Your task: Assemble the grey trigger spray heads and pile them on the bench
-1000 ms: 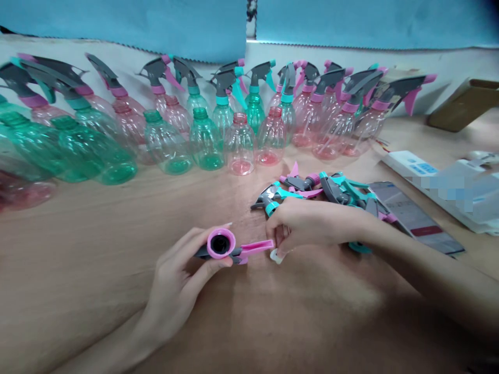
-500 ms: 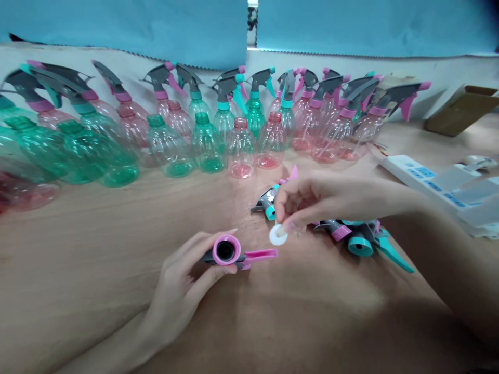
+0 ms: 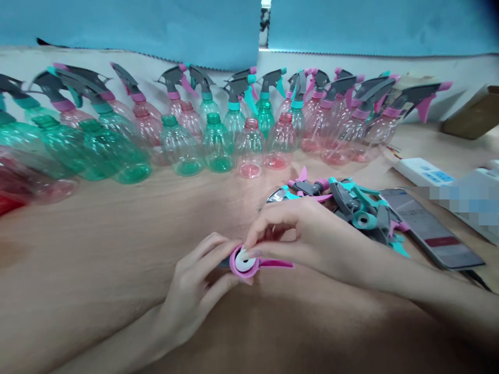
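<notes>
My left hand (image 3: 206, 280) is closed around a grey-and-pink trigger spray head (image 3: 255, 270), held so the pink collar's opening faces me and the pink trigger points right. A white ring-shaped washer (image 3: 245, 264) with a hole in its middle sits at the mouth of that collar. My right hand (image 3: 288, 234) pinches the upper edge of the washer between thumb and fingertips. Just beyond my right hand lies a pile of loose spray heads (image 3: 351, 208), grey with pink or turquoise parts.
Pink and green clear bottles (image 3: 249, 150) stand in rows at the back, many topped with spray heads. At right lie a phone (image 3: 436, 228) with a cable and a white power strip (image 3: 424, 171). A brown box (image 3: 470, 114) stands at far right.
My right hand has moved left and down, bringing the washer from beside the spray head into the mouth of its pink collar. The view has shifted, showing the phone.
</notes>
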A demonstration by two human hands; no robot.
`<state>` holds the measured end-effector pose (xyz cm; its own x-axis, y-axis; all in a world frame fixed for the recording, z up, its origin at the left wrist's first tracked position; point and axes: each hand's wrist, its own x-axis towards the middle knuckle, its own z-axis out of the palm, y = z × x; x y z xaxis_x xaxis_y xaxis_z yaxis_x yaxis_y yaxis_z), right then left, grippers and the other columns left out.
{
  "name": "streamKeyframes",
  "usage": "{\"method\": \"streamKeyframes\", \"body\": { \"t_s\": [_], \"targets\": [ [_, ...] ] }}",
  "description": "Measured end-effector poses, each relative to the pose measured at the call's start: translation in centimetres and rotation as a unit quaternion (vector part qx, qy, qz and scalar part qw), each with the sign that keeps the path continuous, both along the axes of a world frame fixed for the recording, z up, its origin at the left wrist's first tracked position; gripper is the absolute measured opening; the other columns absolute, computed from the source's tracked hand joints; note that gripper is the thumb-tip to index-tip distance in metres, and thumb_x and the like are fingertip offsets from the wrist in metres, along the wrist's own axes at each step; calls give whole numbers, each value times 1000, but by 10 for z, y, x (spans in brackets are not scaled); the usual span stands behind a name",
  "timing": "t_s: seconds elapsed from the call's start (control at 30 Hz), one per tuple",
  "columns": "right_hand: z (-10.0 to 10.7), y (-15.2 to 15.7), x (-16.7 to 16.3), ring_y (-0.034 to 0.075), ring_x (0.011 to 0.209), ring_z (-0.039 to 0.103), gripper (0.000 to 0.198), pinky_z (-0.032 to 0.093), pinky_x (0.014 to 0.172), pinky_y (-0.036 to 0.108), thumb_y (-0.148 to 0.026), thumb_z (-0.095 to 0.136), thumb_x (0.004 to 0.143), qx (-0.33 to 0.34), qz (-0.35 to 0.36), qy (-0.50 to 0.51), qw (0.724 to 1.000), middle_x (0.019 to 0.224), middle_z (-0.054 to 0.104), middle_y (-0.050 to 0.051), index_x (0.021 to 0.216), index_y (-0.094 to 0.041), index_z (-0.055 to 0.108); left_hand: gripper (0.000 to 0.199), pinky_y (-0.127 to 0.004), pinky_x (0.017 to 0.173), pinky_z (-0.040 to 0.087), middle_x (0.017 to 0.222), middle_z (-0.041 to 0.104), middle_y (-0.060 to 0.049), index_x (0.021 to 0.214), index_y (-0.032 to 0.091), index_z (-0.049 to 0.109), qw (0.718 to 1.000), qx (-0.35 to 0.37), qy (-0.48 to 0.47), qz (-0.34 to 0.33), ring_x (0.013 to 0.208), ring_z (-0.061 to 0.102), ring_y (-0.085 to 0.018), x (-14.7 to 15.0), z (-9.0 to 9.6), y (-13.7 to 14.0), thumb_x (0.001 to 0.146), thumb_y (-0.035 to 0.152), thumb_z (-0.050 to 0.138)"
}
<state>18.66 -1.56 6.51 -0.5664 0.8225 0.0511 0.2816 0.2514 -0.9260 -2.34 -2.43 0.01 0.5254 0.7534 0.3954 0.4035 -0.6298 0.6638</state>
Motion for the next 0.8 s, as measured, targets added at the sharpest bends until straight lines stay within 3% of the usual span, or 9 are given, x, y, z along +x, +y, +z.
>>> {"method": "streamKeyframes", "body": {
  "t_s": [0.17, 0.4, 0.8],
  "targets": [
    [3, 0, 4, 7, 69, 59, 6, 43, 61, 17, -21, 63, 81, 135, -23, -70, 988, 79, 66, -3, 83, -20, 69, 19, -23, 62, 48, 86, 60, -3, 105, 23, 62, 1000, 1, 0, 10, 74, 59, -15, 1, 2, -1, 89, 29, 54],
    [9, -2, 7, 6, 71, 54, 12, 40, 64, 16, -20, 58, 86, 214, 23, -136, 967, 78, 62, -2, 83, -19, 70, 20, -24, 63, 48, 88, 61, -3, 107, 24, 62, 1000, 7, -1, 1, 75, 59, -15, 2, 2, -1, 89, 28, 54],
    [7, -9, 3, 13, 77, 54, 19, 42, 66, 24, -16, 51, 88, 259, 32, -190, 946, 82, 59, 2, 78, -19, 67, 22, -22, 66, 48, 91, 61, -2, 110, 24, 61, 1000, -9, -20, 6, 77, 58, -14, 1, 1, -2, 88, 28, 56]
  ]
}}
